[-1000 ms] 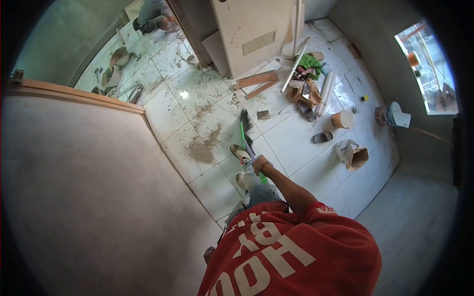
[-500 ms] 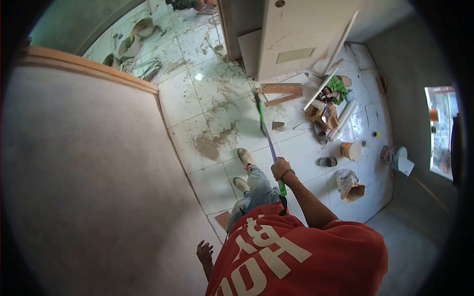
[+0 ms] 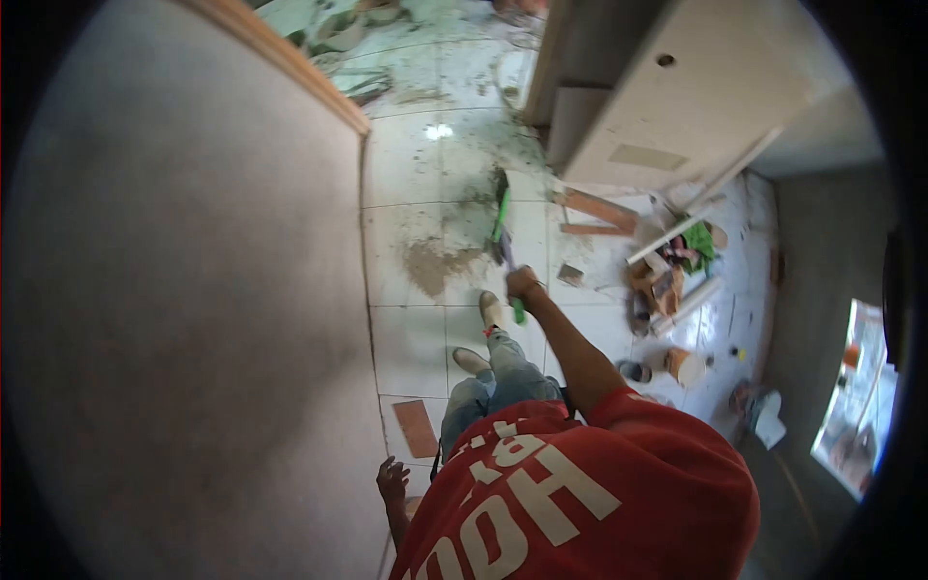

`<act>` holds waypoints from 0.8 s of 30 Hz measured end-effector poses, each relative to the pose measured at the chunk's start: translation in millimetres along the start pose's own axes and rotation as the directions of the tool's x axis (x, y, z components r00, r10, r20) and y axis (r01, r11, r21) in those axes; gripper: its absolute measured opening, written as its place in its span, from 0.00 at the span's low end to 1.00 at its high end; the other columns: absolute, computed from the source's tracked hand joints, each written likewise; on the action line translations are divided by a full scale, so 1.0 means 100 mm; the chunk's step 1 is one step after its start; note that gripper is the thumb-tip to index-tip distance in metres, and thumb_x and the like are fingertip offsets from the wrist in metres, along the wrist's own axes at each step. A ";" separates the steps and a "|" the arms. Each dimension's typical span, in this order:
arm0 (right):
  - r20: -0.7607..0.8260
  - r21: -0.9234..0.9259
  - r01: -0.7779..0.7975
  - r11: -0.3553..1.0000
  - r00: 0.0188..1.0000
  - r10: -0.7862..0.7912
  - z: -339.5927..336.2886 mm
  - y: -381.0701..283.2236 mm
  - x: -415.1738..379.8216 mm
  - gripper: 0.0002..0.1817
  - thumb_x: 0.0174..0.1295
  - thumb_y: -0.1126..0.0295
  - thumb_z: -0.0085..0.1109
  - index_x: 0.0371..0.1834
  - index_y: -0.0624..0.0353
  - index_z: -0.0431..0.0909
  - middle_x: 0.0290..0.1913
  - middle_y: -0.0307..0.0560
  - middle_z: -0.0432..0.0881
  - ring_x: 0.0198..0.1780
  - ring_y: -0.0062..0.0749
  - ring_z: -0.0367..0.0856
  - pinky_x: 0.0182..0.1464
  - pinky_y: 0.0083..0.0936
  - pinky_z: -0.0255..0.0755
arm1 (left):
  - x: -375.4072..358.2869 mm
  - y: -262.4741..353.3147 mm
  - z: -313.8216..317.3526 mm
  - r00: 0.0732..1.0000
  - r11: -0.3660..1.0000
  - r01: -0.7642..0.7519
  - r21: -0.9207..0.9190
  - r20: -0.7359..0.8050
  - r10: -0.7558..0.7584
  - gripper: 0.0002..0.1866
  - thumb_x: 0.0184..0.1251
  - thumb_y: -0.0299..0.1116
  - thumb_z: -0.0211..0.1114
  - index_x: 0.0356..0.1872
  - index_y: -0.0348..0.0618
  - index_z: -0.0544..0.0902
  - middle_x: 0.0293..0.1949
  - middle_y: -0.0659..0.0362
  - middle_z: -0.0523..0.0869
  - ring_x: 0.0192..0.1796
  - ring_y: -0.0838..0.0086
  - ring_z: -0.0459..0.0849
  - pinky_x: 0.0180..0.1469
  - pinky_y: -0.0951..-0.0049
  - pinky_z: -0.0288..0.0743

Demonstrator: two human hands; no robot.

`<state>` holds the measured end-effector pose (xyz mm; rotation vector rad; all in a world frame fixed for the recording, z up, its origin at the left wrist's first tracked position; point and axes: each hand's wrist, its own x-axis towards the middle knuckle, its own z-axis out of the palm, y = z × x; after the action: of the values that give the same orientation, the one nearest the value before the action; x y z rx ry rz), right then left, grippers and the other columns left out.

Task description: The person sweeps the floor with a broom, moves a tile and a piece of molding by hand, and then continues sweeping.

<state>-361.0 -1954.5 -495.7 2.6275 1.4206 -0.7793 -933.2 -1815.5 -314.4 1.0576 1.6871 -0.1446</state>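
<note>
My right hand (image 3: 523, 283) is wrapped round the handle of a green and purple broom (image 3: 504, 215). The broom's dark bristled end (image 3: 501, 182) rests on the tiled floor by scattered dirt. A larger patch of brown dirt (image 3: 430, 270) lies left of the broom, in front of my shoes (image 3: 471, 361). Low at my left side, my left hand (image 3: 391, 478) hangs beside the grey wall with its fingers apart and nothing in it.
A doorway with an orange-brown frame (image 3: 290, 53) stands ahead, with buckets (image 3: 340, 31) beyond. Right of it are a pale door (image 3: 667, 116), wood pieces (image 3: 597, 210), a long white pole (image 3: 675, 230), a green cloth (image 3: 698, 242) and a bucket (image 3: 684, 367). A brown tile (image 3: 415, 429) lies near my left hand.
The view has turned and shifted. My right hand and the broom have moved forward, away from my body, and the broom stands more upright in view. My left hand still hangs low.
</note>
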 end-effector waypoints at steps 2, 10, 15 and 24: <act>0.121 0.152 -0.009 0.988 0.993 -0.010 0.05 0.03 -0.36 0.11 0.42 0.62 0.71 0.21 0.58 0.85 0.28 0.57 0.87 0.37 0.46 0.89 0.39 0.42 0.80 | -0.02 -0.05 0.06 0.996 0.996 -0.082 -0.023 0.039 0.083 0.26 0.69 0.34 0.63 0.67 0.43 0.73 0.49 0.51 0.86 0.46 0.63 0.89 0.43 0.66 0.80; 0.332 0.585 -0.307 0.751 0.935 0.124 -1.70 -0.77 -2.21 0.24 0.58 0.66 0.54 0.56 0.69 0.76 0.43 0.68 0.84 0.43 0.53 0.87 0.47 0.46 0.81 | 0.24 -0.85 0.60 0.994 0.986 0.052 -0.161 0.103 -0.036 0.23 0.66 0.32 0.64 0.62 0.42 0.77 0.44 0.55 0.87 0.44 0.67 0.89 0.40 0.66 0.79; 0.436 0.328 0.448 0.831 0.709 -0.554 -0.75 -0.75 -1.86 0.25 0.50 0.64 0.61 0.52 0.67 0.82 0.51 0.69 0.81 0.50 0.56 0.84 0.53 0.41 0.80 | 0.18 -1.10 0.87 0.990 0.968 0.108 -0.226 0.109 -0.085 0.23 0.69 0.34 0.63 0.65 0.45 0.76 0.46 0.54 0.87 0.43 0.66 0.88 0.43 0.67 0.79; 0.467 0.359 0.767 0.532 0.346 -0.814 0.97 -2.19 0.60 0.15 0.34 0.58 0.68 0.27 0.51 0.86 0.27 0.49 0.85 0.28 0.46 0.85 0.27 0.41 0.74 | -0.78 -0.97 1.39 0.961 0.846 0.122 -0.518 -0.152 -0.232 0.24 0.70 0.36 0.63 0.65 0.44 0.74 0.50 0.52 0.85 0.48 0.62 0.88 0.47 0.63 0.78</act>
<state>-547.4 -1809.5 -567.5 1.2459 2.4016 -1.5590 -900.2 -1996.6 -344.5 0.5300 1.8732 0.2930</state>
